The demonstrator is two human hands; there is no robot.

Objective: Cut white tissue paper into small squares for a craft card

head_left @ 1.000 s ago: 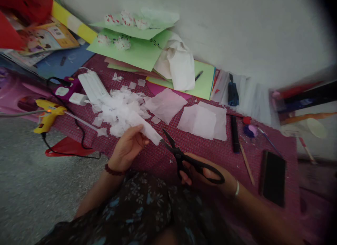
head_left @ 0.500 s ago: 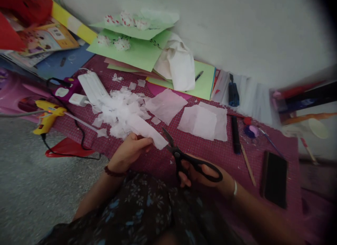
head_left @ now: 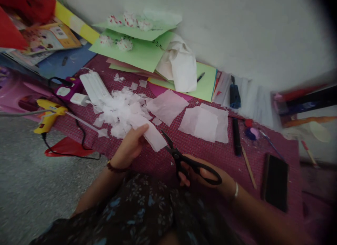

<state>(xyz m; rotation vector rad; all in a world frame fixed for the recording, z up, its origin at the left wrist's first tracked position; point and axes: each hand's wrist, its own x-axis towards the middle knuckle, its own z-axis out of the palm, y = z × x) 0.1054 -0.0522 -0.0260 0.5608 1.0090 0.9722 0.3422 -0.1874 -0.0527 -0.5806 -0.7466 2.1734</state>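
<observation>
The left hand [head_left: 130, 146] has turned its fingers upward at centre frame, tipping the white paper strip [head_left: 151, 134] steeper. The strip's lower end now meets the blades of the scissors [head_left: 184, 160].

Tissue strip [head_left: 154, 136] sits just left of your scissors [head_left: 184, 160] | scrap pile [head_left: 119, 113] behind it | glue gun [head_left: 48, 113] far left | phone [head_left: 275, 181] far right

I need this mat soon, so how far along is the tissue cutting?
Done: a heap of cut white scraps lies piled. In hand: the left hand holds a folded tissue strip against the black scissors gripped by the right hand. Left: flat tissue sheets lie uncut.
</observation>
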